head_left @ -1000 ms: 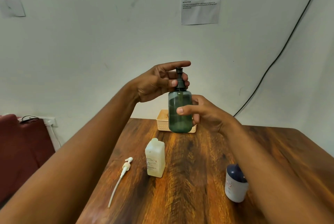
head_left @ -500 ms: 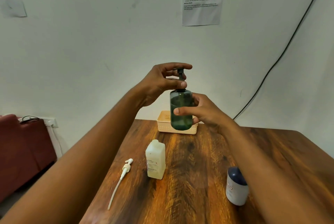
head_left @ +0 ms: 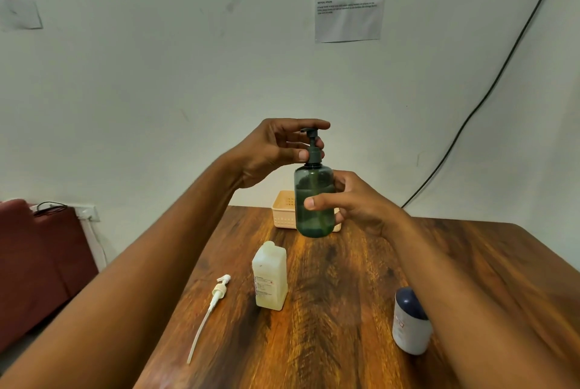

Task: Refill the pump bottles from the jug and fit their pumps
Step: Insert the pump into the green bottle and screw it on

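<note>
Nearest, a white bottle with a dark blue cap (head_left: 411, 322) stands by my right forearm; I judge it unserviced. Beyond, a white pump with a long dip tube (head_left: 211, 310) lies loose on the wooden table (head_left: 470, 263), just beside a pale translucent bottle (head_left: 270, 277) with no pump: not yet fitted. Farther, my right hand (head_left: 354, 200) grips the dark green pump bottle (head_left: 314, 200), raised before a beige basket (head_left: 282, 209); my left hand (head_left: 276, 150) pinches its dark pump collar (head_left: 314, 155). Whether it is fully seated, I cannot tell.

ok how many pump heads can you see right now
2. The dark pump sits on the green bottle, gripped by the left hand. The white pump lies loose on the table, left of the jug.
</note>
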